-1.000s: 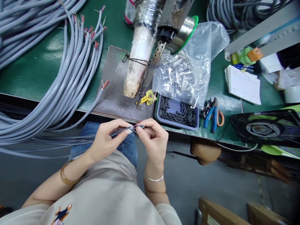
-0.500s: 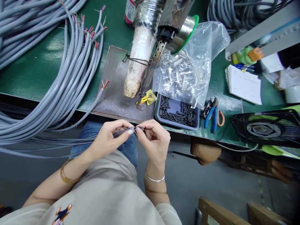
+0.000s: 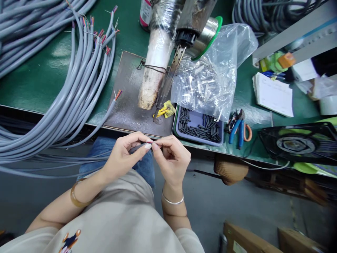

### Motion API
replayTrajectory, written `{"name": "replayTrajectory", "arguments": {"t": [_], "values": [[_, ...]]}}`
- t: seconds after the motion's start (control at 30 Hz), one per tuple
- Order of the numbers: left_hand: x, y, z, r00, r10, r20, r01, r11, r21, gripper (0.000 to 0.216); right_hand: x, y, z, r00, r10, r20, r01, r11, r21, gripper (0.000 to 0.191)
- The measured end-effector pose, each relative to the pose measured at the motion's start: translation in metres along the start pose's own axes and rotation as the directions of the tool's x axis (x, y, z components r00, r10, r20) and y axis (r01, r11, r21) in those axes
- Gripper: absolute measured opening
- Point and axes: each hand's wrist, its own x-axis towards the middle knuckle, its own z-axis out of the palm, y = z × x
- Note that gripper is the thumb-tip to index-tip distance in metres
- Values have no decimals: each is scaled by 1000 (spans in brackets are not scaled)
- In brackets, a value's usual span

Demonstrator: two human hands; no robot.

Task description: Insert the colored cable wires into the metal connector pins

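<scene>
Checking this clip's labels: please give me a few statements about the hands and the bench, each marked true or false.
1. Both hands pinch the end of one grey cable. True: left hand and right hand meet on it.
2. The blue-handled pliers are in the right hand. False: they lie on the green bench.
3. The tray holds small black pieces. True.
4. The clear bag lies on the floor. False: it is on the bench, overlapping the tray.
</scene>
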Motion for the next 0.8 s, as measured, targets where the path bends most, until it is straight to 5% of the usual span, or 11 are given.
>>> {"name": "replayTrajectory", "arguments": {"t": [0.2, 0.4, 0.6, 0.8], "values": [[-7, -5, 4, 998, 66, -19, -64, 994, 86, 8, 2, 1, 0, 979, 192, 71, -197, 978, 66, 30], [-6, -1, 1, 998, 28, -63, -27, 999, 21, 9, 4, 6, -3, 970, 203, -130, -190, 976, 108, 42], [-4, 2, -1, 1000, -9, -23, 8, 1000, -21, 9, 4, -2, -6, 978, 148, 145, -165, 980, 115, 17], [-6, 2, -1, 999, -32, 34, 34, 998, -52, 10, 7, -4, -3, 979, 145, 146, -154, 987, 49, 19]]}}
